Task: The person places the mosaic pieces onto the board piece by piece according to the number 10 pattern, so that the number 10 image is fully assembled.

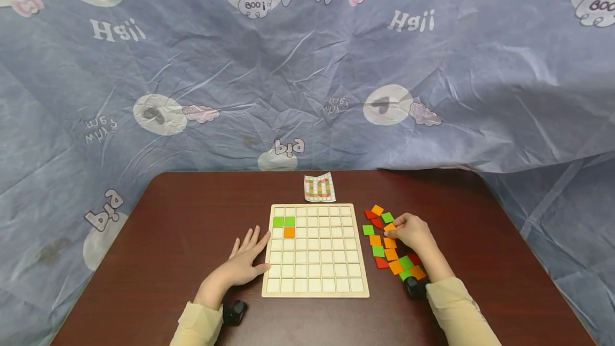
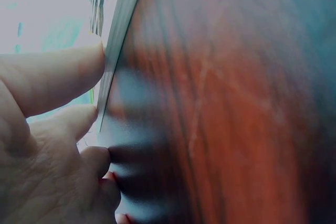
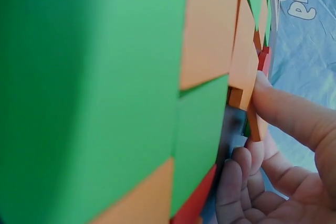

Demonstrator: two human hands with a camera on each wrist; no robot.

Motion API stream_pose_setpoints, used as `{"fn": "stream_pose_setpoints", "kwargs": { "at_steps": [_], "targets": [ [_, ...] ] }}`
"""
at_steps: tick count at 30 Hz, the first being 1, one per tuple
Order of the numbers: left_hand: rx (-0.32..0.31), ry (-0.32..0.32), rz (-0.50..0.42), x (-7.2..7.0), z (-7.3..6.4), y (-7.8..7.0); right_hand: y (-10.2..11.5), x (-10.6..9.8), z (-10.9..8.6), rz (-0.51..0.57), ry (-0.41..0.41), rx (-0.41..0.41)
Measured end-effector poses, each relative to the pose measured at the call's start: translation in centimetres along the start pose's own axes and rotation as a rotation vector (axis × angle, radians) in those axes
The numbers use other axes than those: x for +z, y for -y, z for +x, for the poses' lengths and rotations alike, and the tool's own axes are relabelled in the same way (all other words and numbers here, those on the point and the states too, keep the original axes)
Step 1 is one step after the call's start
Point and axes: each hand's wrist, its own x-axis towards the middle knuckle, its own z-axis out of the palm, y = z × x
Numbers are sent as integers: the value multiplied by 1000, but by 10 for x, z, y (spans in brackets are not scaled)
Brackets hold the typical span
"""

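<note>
A pale wooden grid board lies on the table. Two green square tiles sit side by side in its upper left cells, with an orange square tile below the right one. My left hand rests flat with spread fingers, thumb and index fingertips touching the board's left edge. Over the loose tiles to the right, my right hand pinches an orange square tile between thumb and fingers. In the right wrist view, the thumb lies against that tile's edge.
Several loose green, orange and red tiles form an uneven strip along the board's right side. Behind the board lies a small patterned card. The dark brown table meets a blue printed cloth at its back.
</note>
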Motion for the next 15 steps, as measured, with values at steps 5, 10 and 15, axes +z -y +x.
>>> {"fn": "stream_pose_setpoints", "kwargs": {
  "at_steps": [5, 10, 15],
  "targets": [
    [-28, 10, 15, 0, 0, 1, -3, 0, 0, -11, 20, -33],
    [-31, 10, 24, 0, 0, 1, -5, 1, 0, 13, 12, -82],
    [-25, 12, 16, -1, -1, 0, -2, 2, 0, 78, -10, -120]
  ]
}}
